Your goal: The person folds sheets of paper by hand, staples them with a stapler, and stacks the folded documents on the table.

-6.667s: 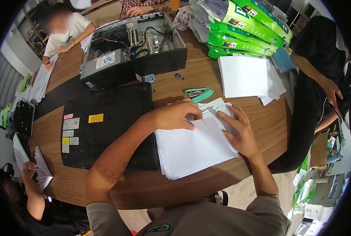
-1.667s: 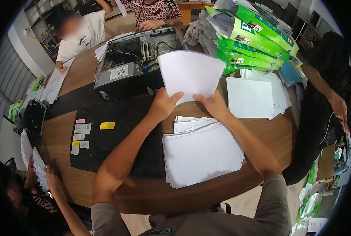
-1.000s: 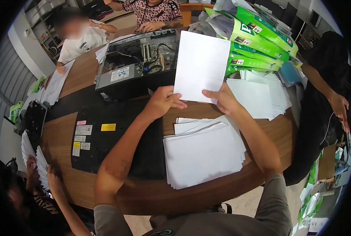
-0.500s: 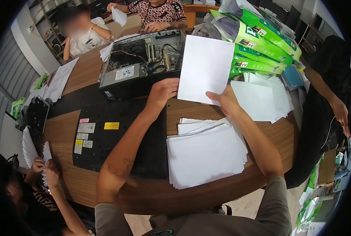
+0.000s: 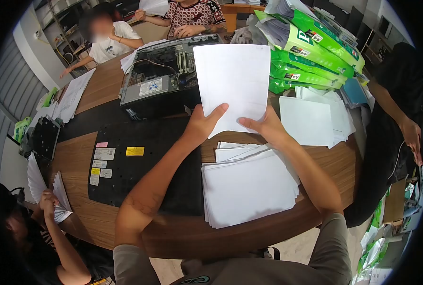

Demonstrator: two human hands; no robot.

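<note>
A white sheaf of paper [image 5: 232, 80] stands upright between my two hands, above the wooden table. My left hand [image 5: 204, 122] grips its lower left edge, thumb on the near face. My right hand [image 5: 266, 126] holds the lower right edge the same way. How many sheets it has cannot be made out. Below my hands a pile of white paper [image 5: 249, 190] lies near the table's front edge, its upper sheets uneven. Left of that pile is a flat black panel [image 5: 149, 175] with yellow, pink and white labels.
Behind the panel stands an open computer case [image 5: 159, 90]. More white paper [image 5: 306, 121] lies at the right, before stacked green paper packs [image 5: 311, 61]. One person stands at the right; others sit across the table and at the lower left, where hands hold folded paper [image 5: 59, 194].
My left hand has moved from beside the sheaf's edge onto its lower left, thumb in front. The sheaf has shifted left and looks wider. Across the table, a person's arm has reached out.
</note>
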